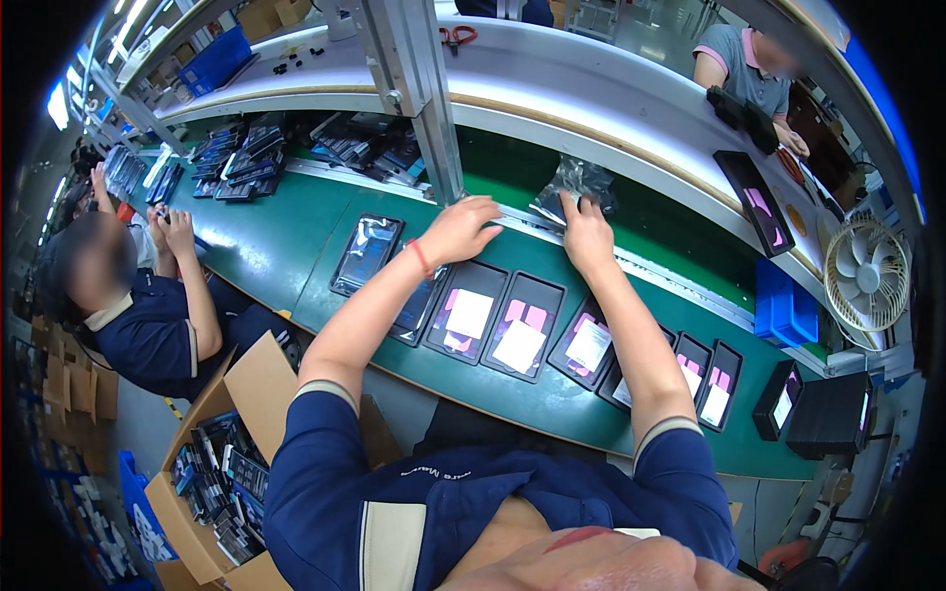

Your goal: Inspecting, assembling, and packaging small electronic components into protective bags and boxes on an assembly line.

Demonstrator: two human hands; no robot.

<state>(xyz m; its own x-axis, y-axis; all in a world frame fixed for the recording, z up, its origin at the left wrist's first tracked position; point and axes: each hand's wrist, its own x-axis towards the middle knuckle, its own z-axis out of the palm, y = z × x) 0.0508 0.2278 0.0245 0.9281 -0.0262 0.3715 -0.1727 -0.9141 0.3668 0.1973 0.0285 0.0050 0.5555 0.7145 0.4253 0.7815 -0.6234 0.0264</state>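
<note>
My left hand [461,230] hovers by the metal post above the green bench, fingers stretched, thumb apart and nothing in it. With bent fingers, my right hand [588,236] grips a crumpled clear plastic bag [581,177] at the edge of the sunken green strip. Below my hands stands a row of black trays [540,288], with pink and purple pieces and white cards [518,347] in them. My right forearm hides part of some trays. To the left, two shiny dark packs [367,254] lie on the bench, one partly behind my left forearm.
Piled dark packages [246,163] lie at the far left, near a co-worker [148,305]. A carton of packages [222,483] stands at lower left. On the right are a blue bin [785,303], a fan [867,266] and stacked black trays [830,414]. A metal post [414,98] rises ahead.
</note>
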